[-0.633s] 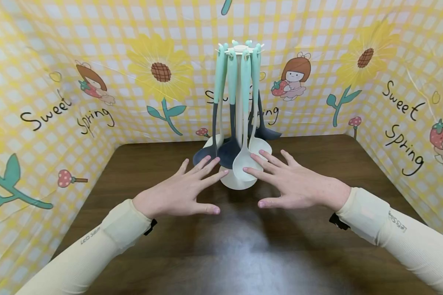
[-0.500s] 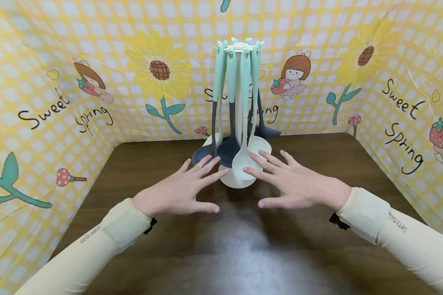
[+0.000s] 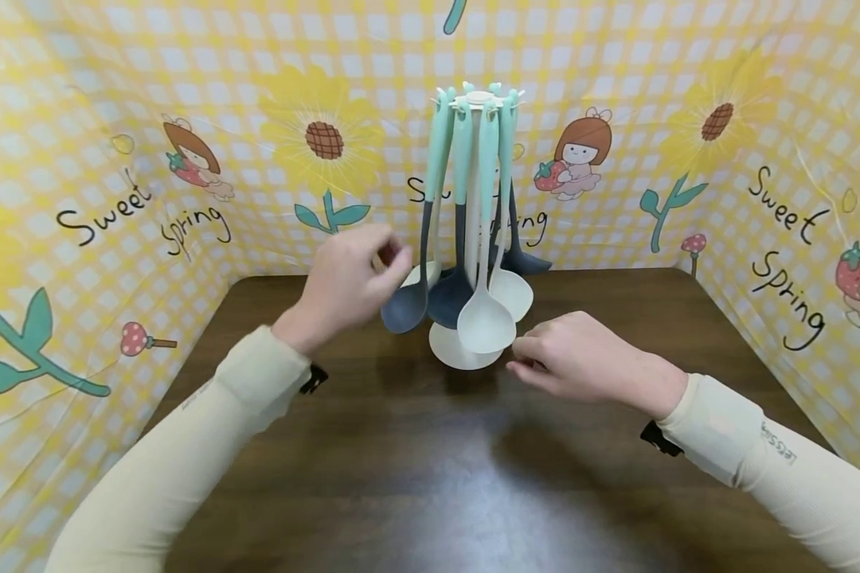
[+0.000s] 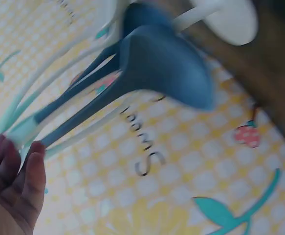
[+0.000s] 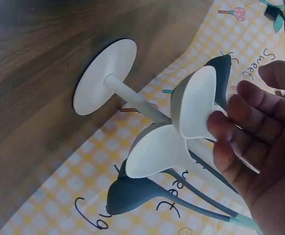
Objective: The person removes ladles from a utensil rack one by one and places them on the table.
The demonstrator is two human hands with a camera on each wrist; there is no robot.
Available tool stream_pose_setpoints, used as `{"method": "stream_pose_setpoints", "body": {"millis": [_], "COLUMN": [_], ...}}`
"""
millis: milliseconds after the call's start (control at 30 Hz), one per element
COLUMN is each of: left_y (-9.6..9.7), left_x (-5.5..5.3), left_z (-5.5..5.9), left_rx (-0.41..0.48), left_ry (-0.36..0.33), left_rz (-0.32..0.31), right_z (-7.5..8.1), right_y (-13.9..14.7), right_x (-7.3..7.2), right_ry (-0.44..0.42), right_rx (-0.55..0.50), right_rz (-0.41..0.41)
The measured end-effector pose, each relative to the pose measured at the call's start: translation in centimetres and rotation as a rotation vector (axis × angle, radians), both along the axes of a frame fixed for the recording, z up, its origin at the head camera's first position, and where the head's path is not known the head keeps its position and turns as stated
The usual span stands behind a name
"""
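A white rotating stand [image 3: 466, 350] holds several hanging ladles and similar utensils with mint green handles. Left of the stand's pole, a dark ladle [image 3: 405, 306] hangs beside my left hand [image 3: 351, 278], which is raised with loosely bent fingers and holds nothing. In the left wrist view, the fingers [image 4: 32, 181] overlap the green handles. My right hand [image 3: 580, 358], fingers also loosely bent and holding nothing, hovers low beside the front white ladle [image 3: 487, 322]. In the right wrist view, its fingertips [image 5: 221, 125] overlap a white bowl's edge. Another dark ladle [image 3: 451, 301] hangs mid-front.
The stand rises from a dark brown wooden table [image 3: 373, 461]. A yellow checked cloth [image 3: 638, 64] with printed flowers and girls covers the walls behind and on both sides. A dark utensil [image 3: 526, 261] hangs at the stand's back right.
Both hands were spread flat in front of the ladles. My left hand has lifted up and left, its fingers bending; my right hand has drawn slightly right, fingers curling in. The utensils still hang.
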State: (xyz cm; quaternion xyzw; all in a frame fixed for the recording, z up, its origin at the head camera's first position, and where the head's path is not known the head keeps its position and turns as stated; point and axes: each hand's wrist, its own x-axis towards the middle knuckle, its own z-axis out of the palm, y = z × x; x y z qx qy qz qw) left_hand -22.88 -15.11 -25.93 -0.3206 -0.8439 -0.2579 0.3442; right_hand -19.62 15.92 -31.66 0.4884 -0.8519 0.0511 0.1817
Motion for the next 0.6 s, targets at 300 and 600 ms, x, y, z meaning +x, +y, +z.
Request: {"method": "stream_pose_setpoints", "body": {"millis": [300, 600], "left_y": [3.8, 5.5], "left_x": [-4.7, -8.0], "left_z": [8.0, 11.1], "left_rx": [0.286, 0.376], "left_ry": [-0.302, -0.423], "left_rz": [0.086, 0.106], "right_z": [-0.3, 0.5], "right_y": [-0.5, -0.6], "right_x": [0.5, 0.8], "right_ry": [-0.005, -0.034], "right_rx": [0.028, 0.046], "right_rz": [-0.006, -0.021]}}
